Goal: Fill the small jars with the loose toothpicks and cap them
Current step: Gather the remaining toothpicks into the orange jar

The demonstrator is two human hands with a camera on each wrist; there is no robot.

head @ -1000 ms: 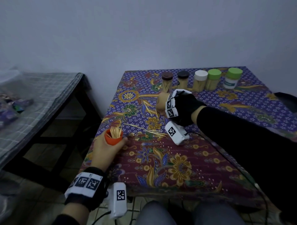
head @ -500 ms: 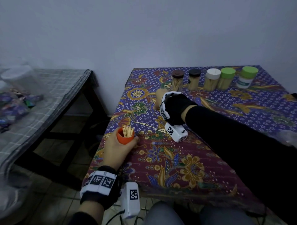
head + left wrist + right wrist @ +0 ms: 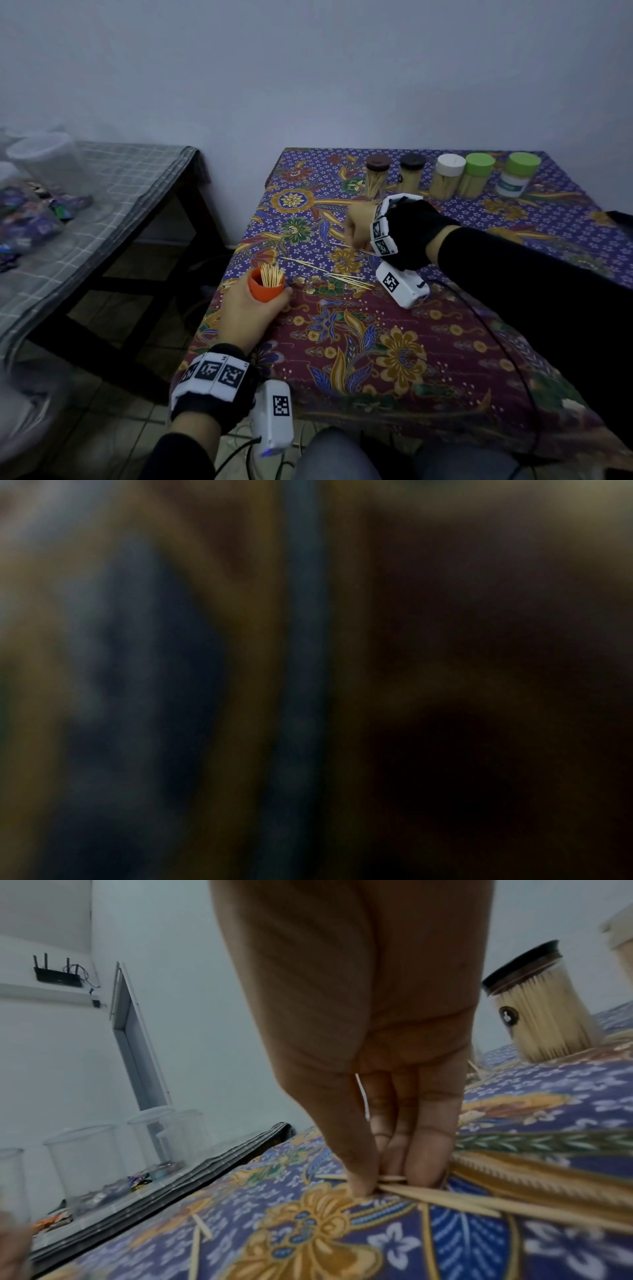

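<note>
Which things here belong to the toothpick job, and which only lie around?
Job: orange jar in left hand; toothpicks pinched by right hand; loose toothpicks; capped jars.
Lying about: clear tubs, wrappers, router.

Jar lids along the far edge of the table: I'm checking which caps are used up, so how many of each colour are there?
Brown lid: 1
Black lid: 1
White lid: 1
Green lids: 2
Total: 5, all on jars. The orange jar held in the left hand is uncapped.
</note>
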